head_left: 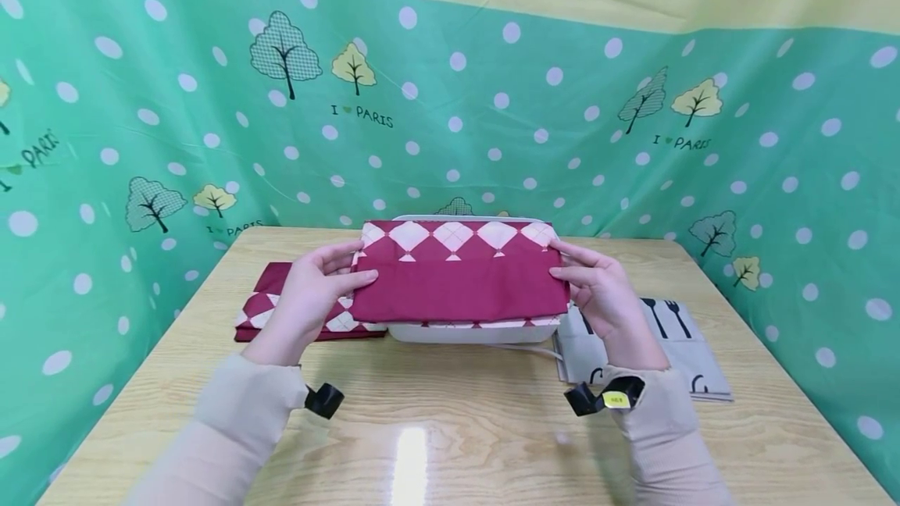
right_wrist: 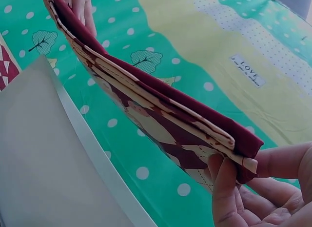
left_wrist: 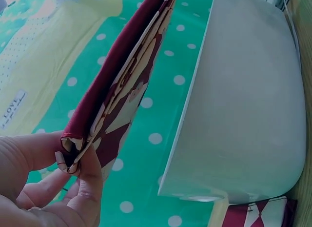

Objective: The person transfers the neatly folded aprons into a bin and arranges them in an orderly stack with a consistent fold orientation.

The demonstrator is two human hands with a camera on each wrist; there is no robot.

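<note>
A burgundy cloth with a white diamond pattern (head_left: 457, 287), folded into a flat, layered rectangle, is held up between both hands. My left hand (head_left: 316, 287) pinches its left end, thumb on the near face and fingers behind. My right hand (head_left: 601, 291) pinches the right end in the same way. In both wrist views the stacked folds of the cloth (left_wrist: 105, 85) show edge-on, raised above the rim of a white bin (right_wrist: 53, 154). From the head view the cloth overlaps most of that bin (head_left: 471, 334), hiding its inside.
On the wooden table (head_left: 351, 428), another folded burgundy cloth with diamonds (head_left: 270, 307) lies left of the bin, partly behind the left arm. To the right lies a folded grey cloth with cutlery prints (head_left: 675, 342). A green dotted curtain (head_left: 457, 131) hangs behind the table.
</note>
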